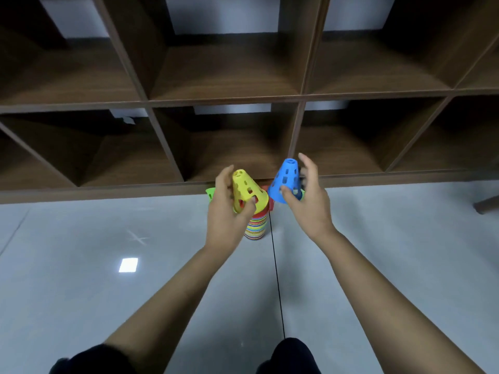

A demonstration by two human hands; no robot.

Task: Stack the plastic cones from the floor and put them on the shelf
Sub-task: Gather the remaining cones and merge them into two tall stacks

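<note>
Left hand (224,220), yellow cone (247,190); right (310,206), blue cone (286,179)

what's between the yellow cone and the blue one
In the head view, a sliver of red cone shows between the yellow cone and blue cone.

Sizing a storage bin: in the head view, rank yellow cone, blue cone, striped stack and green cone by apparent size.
Yellow cone and blue cone: look alike, unranked.
Striped stack: partly behind left hand.
Green cone: only a sliver shows.
</note>
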